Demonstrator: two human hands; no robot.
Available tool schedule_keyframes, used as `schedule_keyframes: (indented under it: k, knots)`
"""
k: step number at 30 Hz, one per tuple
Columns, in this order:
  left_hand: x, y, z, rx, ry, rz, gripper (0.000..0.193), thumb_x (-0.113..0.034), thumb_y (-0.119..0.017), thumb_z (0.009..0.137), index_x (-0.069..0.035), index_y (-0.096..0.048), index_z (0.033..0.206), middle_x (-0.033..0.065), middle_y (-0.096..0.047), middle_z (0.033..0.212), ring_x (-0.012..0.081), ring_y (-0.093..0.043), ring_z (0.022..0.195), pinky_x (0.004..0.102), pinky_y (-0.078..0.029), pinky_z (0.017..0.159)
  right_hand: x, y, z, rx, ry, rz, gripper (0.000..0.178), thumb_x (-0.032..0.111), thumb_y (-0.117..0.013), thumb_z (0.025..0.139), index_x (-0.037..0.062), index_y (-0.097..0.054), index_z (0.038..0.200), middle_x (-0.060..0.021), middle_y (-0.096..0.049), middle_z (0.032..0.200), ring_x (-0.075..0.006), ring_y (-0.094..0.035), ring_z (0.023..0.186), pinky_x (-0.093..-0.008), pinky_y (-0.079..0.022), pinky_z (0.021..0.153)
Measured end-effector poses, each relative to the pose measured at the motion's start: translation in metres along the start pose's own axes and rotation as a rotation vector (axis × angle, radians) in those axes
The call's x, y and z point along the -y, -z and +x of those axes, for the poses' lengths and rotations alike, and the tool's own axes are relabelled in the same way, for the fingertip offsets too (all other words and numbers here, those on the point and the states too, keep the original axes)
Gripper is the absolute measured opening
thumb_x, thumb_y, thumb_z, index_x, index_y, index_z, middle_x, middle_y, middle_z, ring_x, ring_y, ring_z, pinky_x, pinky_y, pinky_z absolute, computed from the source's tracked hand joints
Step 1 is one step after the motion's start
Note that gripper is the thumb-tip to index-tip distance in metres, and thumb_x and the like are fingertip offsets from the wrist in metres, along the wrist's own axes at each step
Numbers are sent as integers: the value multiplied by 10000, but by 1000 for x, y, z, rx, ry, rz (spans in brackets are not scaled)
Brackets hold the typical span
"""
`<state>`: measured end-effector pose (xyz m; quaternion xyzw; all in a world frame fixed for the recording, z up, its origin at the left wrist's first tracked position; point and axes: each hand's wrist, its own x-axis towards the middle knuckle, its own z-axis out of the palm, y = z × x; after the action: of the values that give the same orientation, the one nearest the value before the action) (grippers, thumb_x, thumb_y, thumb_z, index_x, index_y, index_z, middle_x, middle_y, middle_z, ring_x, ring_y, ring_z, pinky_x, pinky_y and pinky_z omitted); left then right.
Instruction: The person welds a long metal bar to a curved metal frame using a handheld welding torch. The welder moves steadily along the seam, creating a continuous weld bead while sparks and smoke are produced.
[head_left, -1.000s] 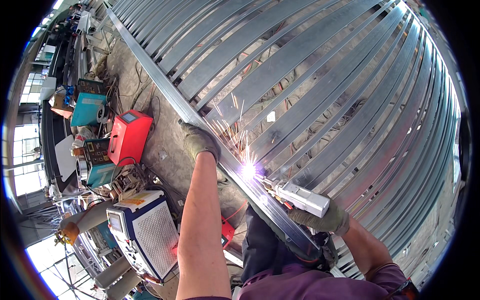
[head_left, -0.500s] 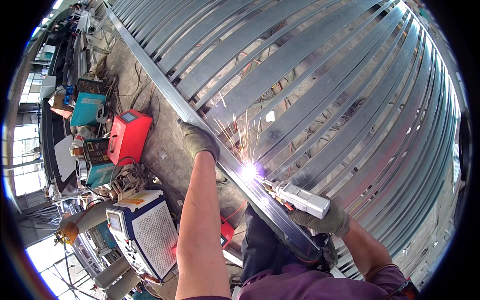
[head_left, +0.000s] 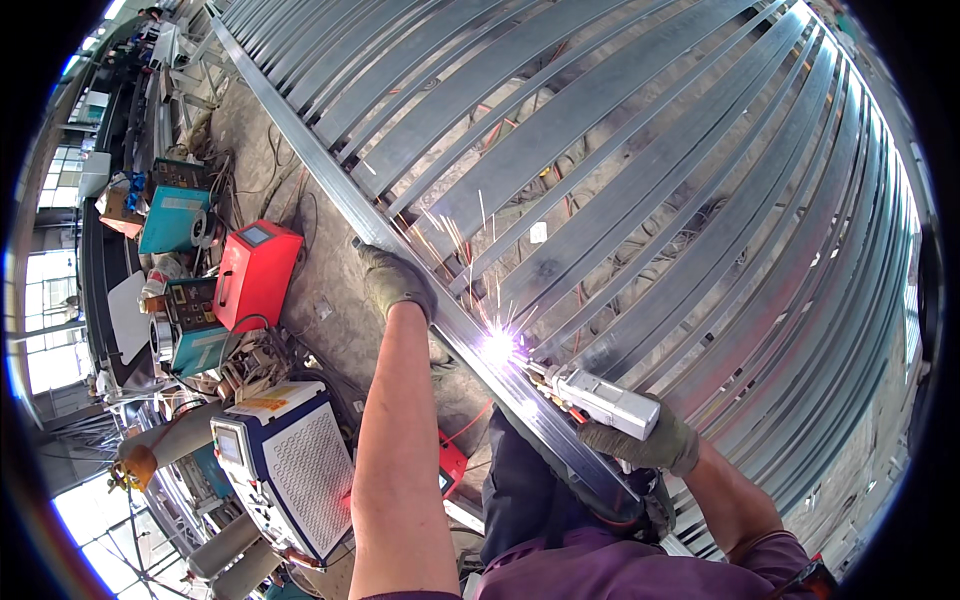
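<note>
A handheld welding gun (head_left: 612,402) with a pale boxy body is in my right hand (head_left: 655,440), which wears a dull green work glove. Its nozzle points left at a bright white-violet arc (head_left: 499,346), and sparks fly up and left from there. The arc burns on a long metal rail (head_left: 335,190), where a grey slat meets it; the glare hides the joint. My left hand (head_left: 398,280), gloved too, grips the rail's outer edge farther up, beyond the arc. Its fingertips are partly hidden. Many parallel metal slats (head_left: 570,140) run off from the rail to the upper right.
On the left stand a red machine (head_left: 262,270), teal machines (head_left: 178,215) and a white-and-blue cabinet (head_left: 300,470) with a perforated side. Cables (head_left: 330,350) lie around them. More cables show on the concrete floor between the slats. A small red box (head_left: 452,465) sits near my leg.
The spark spray has changed shape and looks thinner just above the arc. The gun and both hands stay in almost the same place.
</note>
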<state>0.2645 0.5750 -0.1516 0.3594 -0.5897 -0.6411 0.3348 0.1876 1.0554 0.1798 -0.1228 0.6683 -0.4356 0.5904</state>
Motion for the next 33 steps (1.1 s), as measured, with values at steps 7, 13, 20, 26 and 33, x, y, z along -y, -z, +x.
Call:
schedule_keyframes:
  k: [7,13,20,26,33]
  knots:
    - [-26,12,-2,-51,-47,248,697,-544,-325,1144,-62,-456,1630,79,-473,1682,252,-441,1538,404,-295,1281,1,-2,0,42,-39,-5,494,335,-869,942,71,-730,1335,-112,-800,1174,-150,-751,1076,-318,-611,933]
    - [-170,-98,-44,-333,473,-188,773,-658,-370,1111,-62,-533,1576,93,-585,1577,260,-569,1408,383,-418,1194,7,-4,-8,-5,-78,187,467,275,-864,950,46,-727,1333,-89,-798,1183,-140,-746,1072,-308,-610,938]
    - [-178,-90,-44,-360,479,-252,833,-734,-440,1057,-69,-575,1540,92,-634,1501,277,-610,1328,392,-442,1170,16,-5,-21,-33,-45,65,505,264,-848,969,43,-693,1395,-70,-787,1135,-107,-702,985,-305,-585,853]
    - [-187,-95,-46,-382,501,-173,807,-734,-440,1050,-96,-604,1517,90,-647,1477,281,-614,1310,415,-441,1176,-13,8,-41,-102,-5,25,420,241,-835,971,61,-715,1332,5,-716,927,-92,-647,811,-295,-549,719]
    - [-179,-94,-44,-380,480,-254,802,-704,-423,1061,-62,-623,1498,80,-690,1438,302,-659,1280,405,-492,1126,-23,29,-109,-27,-92,218,522,228,-826,971,44,-652,1428,-22,-729,1011,-67,-642,750,-272,-548,643]
